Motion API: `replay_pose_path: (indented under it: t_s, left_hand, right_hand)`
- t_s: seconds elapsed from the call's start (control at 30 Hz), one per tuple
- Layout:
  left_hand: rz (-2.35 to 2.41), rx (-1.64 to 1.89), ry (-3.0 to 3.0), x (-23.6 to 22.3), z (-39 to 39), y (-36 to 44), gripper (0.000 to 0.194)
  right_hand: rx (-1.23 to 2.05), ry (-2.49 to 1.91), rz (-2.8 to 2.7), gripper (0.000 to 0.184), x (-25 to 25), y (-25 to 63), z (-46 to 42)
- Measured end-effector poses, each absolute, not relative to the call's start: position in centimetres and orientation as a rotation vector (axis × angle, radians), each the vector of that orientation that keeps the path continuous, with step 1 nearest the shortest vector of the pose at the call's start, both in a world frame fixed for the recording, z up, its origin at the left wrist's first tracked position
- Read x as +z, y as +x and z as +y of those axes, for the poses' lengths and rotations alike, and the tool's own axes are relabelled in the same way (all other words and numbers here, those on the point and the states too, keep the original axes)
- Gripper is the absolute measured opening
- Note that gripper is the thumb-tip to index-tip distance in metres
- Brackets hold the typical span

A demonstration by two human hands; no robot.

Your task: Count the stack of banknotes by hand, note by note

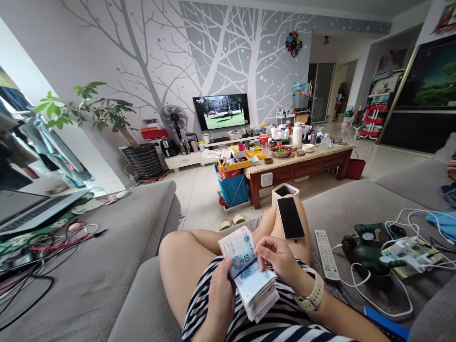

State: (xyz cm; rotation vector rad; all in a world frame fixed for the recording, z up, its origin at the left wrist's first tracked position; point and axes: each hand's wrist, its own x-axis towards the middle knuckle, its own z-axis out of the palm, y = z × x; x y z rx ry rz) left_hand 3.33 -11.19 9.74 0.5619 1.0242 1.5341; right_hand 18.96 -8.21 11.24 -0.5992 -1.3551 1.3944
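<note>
A thick stack of banknotes (254, 285) is folded open above my lap, with blue notes marked 10 facing up. My left hand (221, 289) grips the stack along its left side, thumb on top near the fold. On the right side, my right hand (276, 259) has its fingers curled down and pinched at the upper notes by the fold. Whether one note is between those fingertips I cannot make out. A pale watch band (313, 289) circles my right wrist. Beyond the hands, a smartphone (291, 217) with a dark screen lies on my right leg.
To my right on the grey sofa lie a remote control (327, 254), a dark green figure (370, 251) and a power strip (409, 254) with white cables. A laptop (39, 209) and tangled cords sit at left. Ahead stands a crowded coffee table (302, 166).
</note>
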Motion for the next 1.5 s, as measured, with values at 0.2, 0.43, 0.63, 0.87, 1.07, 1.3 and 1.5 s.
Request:
replay_pose_path:
  t_s: [0.2,0.43,0.63,0.87,1.07,1.3,1.5]
  left_hand:
    - [1.022,1.518,0.572,10.0,-11.5,3.3,0.019]
    - [0.995,1.478,0.578,10.3,-11.5,3.6,0.016]
    - [1.02,1.466,0.569,10.7,-11.8,3.8,0.021]
    - [1.009,1.471,0.569,10.9,-11.9,4.0,0.016]
    - [1.029,1.453,0.594,10.6,-11.6,3.8,0.02]
    - [1.043,1.506,0.585,11.1,-11.5,3.8,0.019]
    - [1.052,1.507,0.625,11.5,-11.7,3.7,0.026]
  right_hand:
    - [1.397,-0.647,-1.286,0.033,10.7,18.8,-7.8]
    - [1.378,-0.718,-1.215,0.038,10.5,18.6,-7.3]
    - [1.326,-0.802,-1.305,0.037,10.1,18.5,-7.0]
    - [1.268,-0.853,-1.343,0.036,10.4,18.5,-7.2]
    - [1.263,-0.862,-1.342,0.038,10.4,18.5,-7.2]
    - [1.226,-0.833,-1.344,0.033,10.7,18.7,-7.6]
    - [1.285,-0.738,-1.329,0.031,10.9,18.8,-8.0]
